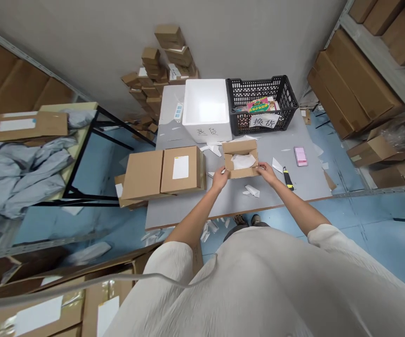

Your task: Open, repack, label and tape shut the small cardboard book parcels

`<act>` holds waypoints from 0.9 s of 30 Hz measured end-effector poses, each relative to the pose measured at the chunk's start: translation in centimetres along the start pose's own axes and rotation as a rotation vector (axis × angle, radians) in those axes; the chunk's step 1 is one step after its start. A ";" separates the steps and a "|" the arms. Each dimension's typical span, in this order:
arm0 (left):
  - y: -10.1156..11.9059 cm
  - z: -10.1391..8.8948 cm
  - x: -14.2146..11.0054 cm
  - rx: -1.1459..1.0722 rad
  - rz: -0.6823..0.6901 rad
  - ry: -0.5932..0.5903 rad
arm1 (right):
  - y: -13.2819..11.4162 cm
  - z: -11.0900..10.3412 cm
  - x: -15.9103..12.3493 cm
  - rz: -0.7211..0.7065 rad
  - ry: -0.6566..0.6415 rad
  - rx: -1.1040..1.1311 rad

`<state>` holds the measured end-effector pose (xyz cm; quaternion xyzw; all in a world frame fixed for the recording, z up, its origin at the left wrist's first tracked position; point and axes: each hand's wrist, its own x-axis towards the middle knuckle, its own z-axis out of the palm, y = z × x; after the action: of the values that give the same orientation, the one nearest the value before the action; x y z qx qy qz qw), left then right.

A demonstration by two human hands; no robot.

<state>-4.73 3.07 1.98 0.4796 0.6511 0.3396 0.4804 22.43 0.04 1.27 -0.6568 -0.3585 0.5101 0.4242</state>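
Note:
Between my two hands is a small open cardboard box with its flaps up and white paper lying inside. My left hand grips the box at its near left corner. At the near right corner, my right hand holds it too, fingers closed on the cardboard. A utility knife with a black and yellow handle lies on the table to the right of my right hand. Crumpled white paper rests on the tabletop just in front of the box. Whatever is under the paper is hidden.
On the grey table stand a white foam box, a black crate holding colourful packets, and larger cartons at left. A pink card-like item lies at right. Stacked boxes stand behind; a shelf flanks the right.

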 end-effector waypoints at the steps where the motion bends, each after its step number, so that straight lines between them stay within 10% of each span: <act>1: 0.1 0.2 -0.6 -0.015 0.006 -0.014 | 0.0 -0.3 -0.2 -0.004 -0.005 0.002; 17: 2.2 -1.1 -3.3 -0.067 0.090 0.070 | -3.5 -0.8 -1.8 -0.184 -0.080 0.019; 27: 2.4 -9.2 -2.2 -0.130 0.239 0.211 | -7.9 7.1 -1.0 -0.376 -0.155 -0.005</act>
<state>-12.63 1.93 7.68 0.4833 0.6130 0.4840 0.3955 14.97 3.48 8.09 -0.5382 -0.5077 0.4698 0.4815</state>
